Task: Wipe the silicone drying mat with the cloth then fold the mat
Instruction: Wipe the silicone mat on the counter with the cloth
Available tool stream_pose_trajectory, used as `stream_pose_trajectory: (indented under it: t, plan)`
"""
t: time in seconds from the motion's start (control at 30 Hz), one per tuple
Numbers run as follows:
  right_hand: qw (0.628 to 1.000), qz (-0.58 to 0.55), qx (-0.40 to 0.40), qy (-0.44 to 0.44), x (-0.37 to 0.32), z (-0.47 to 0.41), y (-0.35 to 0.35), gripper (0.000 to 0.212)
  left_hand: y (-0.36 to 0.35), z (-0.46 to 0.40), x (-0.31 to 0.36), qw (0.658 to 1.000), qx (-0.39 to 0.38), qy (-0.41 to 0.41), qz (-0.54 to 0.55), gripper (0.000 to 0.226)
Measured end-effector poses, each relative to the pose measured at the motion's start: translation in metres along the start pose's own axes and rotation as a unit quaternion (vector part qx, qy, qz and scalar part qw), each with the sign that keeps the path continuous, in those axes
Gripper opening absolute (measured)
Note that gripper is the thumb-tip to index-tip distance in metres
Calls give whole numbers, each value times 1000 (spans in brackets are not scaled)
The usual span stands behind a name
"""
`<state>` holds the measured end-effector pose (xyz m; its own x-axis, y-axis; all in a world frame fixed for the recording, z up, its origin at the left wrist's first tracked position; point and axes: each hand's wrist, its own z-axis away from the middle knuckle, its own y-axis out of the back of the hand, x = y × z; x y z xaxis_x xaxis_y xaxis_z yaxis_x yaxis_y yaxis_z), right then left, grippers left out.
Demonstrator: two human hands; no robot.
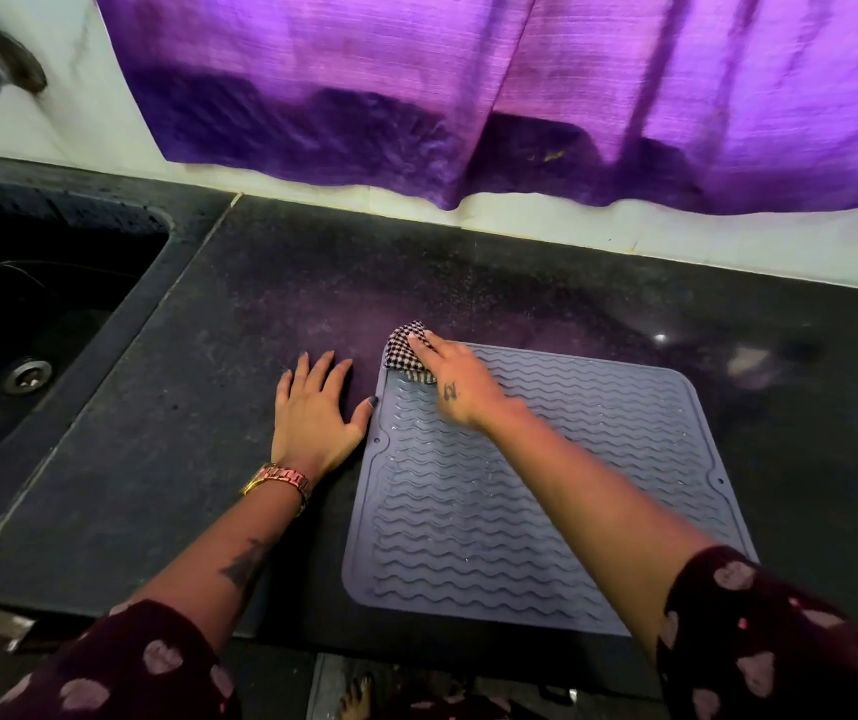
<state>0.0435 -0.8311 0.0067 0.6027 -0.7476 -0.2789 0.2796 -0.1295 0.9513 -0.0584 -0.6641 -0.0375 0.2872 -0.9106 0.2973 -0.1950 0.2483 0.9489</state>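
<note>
Wiping underway: right hand (460, 389) presses checked cloth (406, 350) on the silicone drying mat (546, 491) at 11 o'clock, fingers straight; left hand (312, 407) flat on desk (183, 407); folding remains.

Surface: a dark speckled stone counter (271, 283) that runs up to a pale wall at the back.
Built in: a dark sink (42, 283) sunk into its left part, with a round metal drain (28, 375).
Mat: a grey silicone drying mat (546, 485) with wavy ridges lies flat on the right half, near the front edge.
Left hand (312, 407): rests flat on the bare stone, fingers spread, thumb tip touching the mat's left edge.
</note>
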Motion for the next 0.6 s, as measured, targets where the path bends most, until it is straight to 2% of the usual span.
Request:
stream_pose_trajectory:
  t: [0.1, 0.17, 0.23, 0.37, 0.47, 0.53, 0.6]
  plan:
    - [998, -37, -43, -15, 7, -15, 18, 71, 1, 1, 1, 1000, 0, -2, 0, 72]
    - [996, -70, -31, -37, 7, -20, 26, 67, 2, 1, 1, 1000, 0, -2, 1, 72]
    - [996, -88, -10, -19, -1, -12, 17, 69, 1, 1, 0, 1000, 2, -2, 2, 72]
    - [999, 15, -2, 46, -9, 1, -5, 78, 0, -1, 0, 1000, -1, -3, 1, 72]
    - [998, 0, -49, 44, -3, -16, 12, 72, 1, 1, 0, 1000, -3, -6, 7, 69]
    - [998, -22, -39, 41, -3, -14, 17, 68, 2, 1, 0, 1000, 1, -6, 13, 65]
    - [999, -15, 3, 50, -6, 1, 2, 73, 2, 1, 0, 1000, 1, -3, 16, 66]
